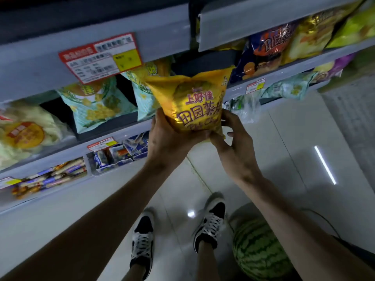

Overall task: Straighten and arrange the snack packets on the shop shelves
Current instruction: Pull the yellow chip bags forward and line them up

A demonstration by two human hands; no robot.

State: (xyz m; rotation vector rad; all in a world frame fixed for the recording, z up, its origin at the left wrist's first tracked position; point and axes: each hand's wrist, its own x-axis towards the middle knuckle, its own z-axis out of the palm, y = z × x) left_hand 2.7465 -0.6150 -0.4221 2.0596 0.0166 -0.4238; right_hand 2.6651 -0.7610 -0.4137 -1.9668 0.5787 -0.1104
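Both hands, left (168, 136) and right (235, 142), are clamped round the bottom of the yellow chip bag (194, 98), held up in front of the middle shelf (113, 134). It's only gripped low, so I reckon the puffy top could flop over or shove the green packets (95, 102) next to it out of line. That shelf holds those green packets, and the one below has small blue packets (117, 155) and stick snacks (52, 177).

Packet (194, 102) between left grip (168, 138), right grip (237, 147)
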